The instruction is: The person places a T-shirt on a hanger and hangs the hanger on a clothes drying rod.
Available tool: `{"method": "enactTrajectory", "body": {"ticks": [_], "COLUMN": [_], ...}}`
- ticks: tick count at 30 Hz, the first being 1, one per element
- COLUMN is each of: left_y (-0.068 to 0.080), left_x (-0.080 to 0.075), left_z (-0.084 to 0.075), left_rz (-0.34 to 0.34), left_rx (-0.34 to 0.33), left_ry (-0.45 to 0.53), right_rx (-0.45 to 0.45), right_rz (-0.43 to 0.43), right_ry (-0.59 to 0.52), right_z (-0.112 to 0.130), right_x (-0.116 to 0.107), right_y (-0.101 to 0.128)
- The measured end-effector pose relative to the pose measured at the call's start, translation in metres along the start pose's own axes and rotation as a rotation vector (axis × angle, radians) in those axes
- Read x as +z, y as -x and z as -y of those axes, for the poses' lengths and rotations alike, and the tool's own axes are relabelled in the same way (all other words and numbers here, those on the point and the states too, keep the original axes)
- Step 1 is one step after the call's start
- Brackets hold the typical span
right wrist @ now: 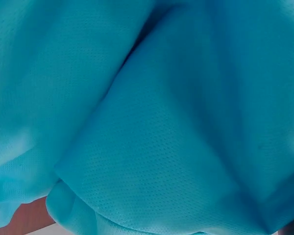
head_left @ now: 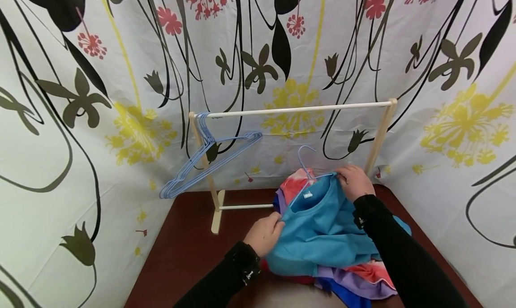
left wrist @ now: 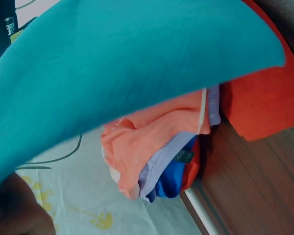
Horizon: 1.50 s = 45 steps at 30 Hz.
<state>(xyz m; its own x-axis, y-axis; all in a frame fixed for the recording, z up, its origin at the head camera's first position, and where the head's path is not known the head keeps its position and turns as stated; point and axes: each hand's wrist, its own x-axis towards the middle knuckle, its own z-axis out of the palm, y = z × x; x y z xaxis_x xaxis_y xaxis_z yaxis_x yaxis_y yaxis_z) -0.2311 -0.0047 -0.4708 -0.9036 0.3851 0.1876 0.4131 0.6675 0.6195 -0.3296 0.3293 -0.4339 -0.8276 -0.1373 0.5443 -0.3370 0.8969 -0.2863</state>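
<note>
A turquoise T-shirt (head_left: pixel 322 238) hangs between my two hands, with a blue wire hanger (head_left: pixel 309 177) set in its neck opening and the hook sticking up. My left hand (head_left: pixel 264 234) pinches the shirt's left shoulder beside the collar. At the other shoulder, my right hand (head_left: pixel 355 182) grips the cloth by the hanger's end. In the left wrist view, the turquoise cloth (left wrist: pixel 127 58) covers most of the scene and part of the hand shows at the lower left. Turquoise fabric (right wrist: pixel 147 137) fills the right wrist view, hiding the right fingers.
A wooden rack with a white rail (head_left: pixel 294 109) stands at the back of the dark red table (head_left: pixel 173 254). Several blue hangers (head_left: pixel 207 151) hang at its left end. Red, purple and blue garments (head_left: pixel 359 285) lie piled beneath the shirt. A flowered curtain (head_left: pixel 101 164) surrounds the table.
</note>
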Motion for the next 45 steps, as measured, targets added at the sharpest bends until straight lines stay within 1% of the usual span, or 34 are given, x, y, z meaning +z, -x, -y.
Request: {"method": "enactTrajectory", "body": {"ticks": [2,4,7,9,12,15,18,21,24,26,28,30,33,36,40,42,45], "left_y": [0.003,0.005,0.009,0.011,0.013,0.014,0.014,0.014,0.012,0.009,0.007,0.004,-0.001,-0.008,-0.019,-0.027,-0.038], "left_x": [-0.002,-0.004,-0.009,-0.013,-0.02,-0.027,-0.032,-0.035,-0.037,-0.037,-0.036,-0.035,-0.031,-0.026,-0.021,-0.019,-0.017], "left_z": [0.002,0.004,0.006,0.005,0.0,-0.006,-0.015,-0.024,-0.033,-0.039,-0.045,-0.051,-0.062,-0.074,-0.091,-0.1,-0.115], "left_rz": [0.03,0.054,0.085,0.105,0.145,0.208,0.276,0.324,0.344,0.342,0.334,0.315,0.277,0.239,0.197,0.174,0.142], "left_rx": [0.01,0.034,0.07,0.079,0.073,0.07,0.086,0.103,0.114,0.119,0.128,0.148,0.173,0.195,0.214,0.235,0.261], "left_ry": [-0.026,-0.049,-0.058,-0.041,-0.002,0.04,0.077,0.121,0.191,0.255,0.317,0.355,0.369,0.373,0.407,0.418,0.414], "right_rx": [0.006,0.012,0.017,0.019,0.027,0.053,0.095,0.128,0.17,0.205,0.235,0.257,0.275,0.294,0.295,0.291,0.296], "right_rz": [-0.005,-0.016,-0.034,-0.047,-0.072,-0.12,-0.164,-0.15,-0.09,-0.05,-0.028,-0.009,0.014,0.036,0.044,0.041,0.038], "right_ry": [-0.002,0.002,0.01,0.01,0.004,-0.009,0.0,0.028,0.015,-0.024,-0.079,-0.141,-0.225,-0.281,-0.318,-0.346,-0.389], "right_z": [0.0,0.0,-0.002,-0.003,-0.003,-0.001,0.002,0.004,0.004,0.005,0.007,0.01,0.015,0.018,0.019,0.02,0.019], "right_x": [0.001,0.001,0.002,0.002,0.002,0.002,0.002,0.001,-0.001,-0.003,-0.007,-0.01,-0.018,-0.027,-0.043,-0.051,-0.064], "right_y": [0.001,0.002,0.003,0.004,0.004,0.001,-0.003,-0.007,-0.012,-0.015,-0.017,-0.021,-0.026,-0.033,-0.042,-0.046,-0.05]}}
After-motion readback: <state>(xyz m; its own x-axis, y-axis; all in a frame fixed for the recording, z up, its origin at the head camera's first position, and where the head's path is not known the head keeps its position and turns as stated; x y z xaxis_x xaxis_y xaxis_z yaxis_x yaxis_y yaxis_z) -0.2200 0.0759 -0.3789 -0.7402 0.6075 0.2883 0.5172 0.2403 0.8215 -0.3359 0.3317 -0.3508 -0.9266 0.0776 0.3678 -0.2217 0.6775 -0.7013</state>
